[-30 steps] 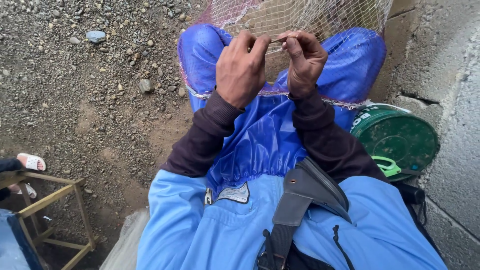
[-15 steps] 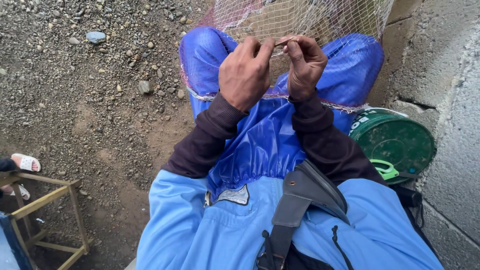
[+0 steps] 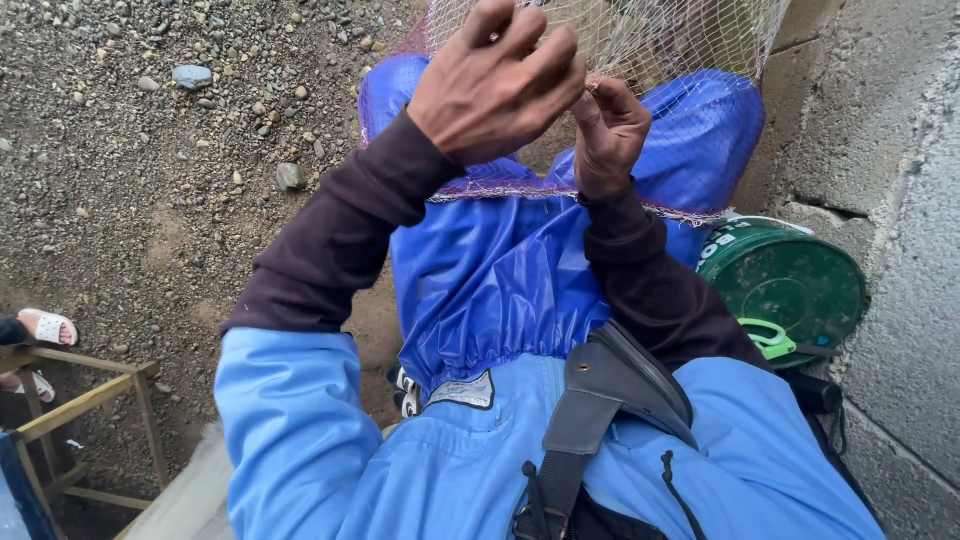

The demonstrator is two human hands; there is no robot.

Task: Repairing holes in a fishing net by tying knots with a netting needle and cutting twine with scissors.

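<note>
A fine pale net [image 3: 640, 40] with a reddish edge cord is draped over my knees, which are covered in shiny blue trousers [image 3: 490, 280]. My left hand [image 3: 500, 85] is raised in front of the net, its fingers curled, seemingly pinching mesh near the top. My right hand [image 3: 605, 130] sits just right of it, with fingertips pinched on the net's strands. Dark brown sleeves cover both forearms. What lies between the fingertips is too small to make out.
A green bucket lid [image 3: 790, 285] with a light green handle lies at my right, against a concrete wall [image 3: 900, 200]. Gravel ground [image 3: 150, 150] spreads to the left. A wooden frame [image 3: 80, 400] and a sandalled foot [image 3: 45, 325] are at the lower left.
My left hand has lifted higher and nearer the camera, with the net pulled up. The right hand stays pinched on the mesh.
</note>
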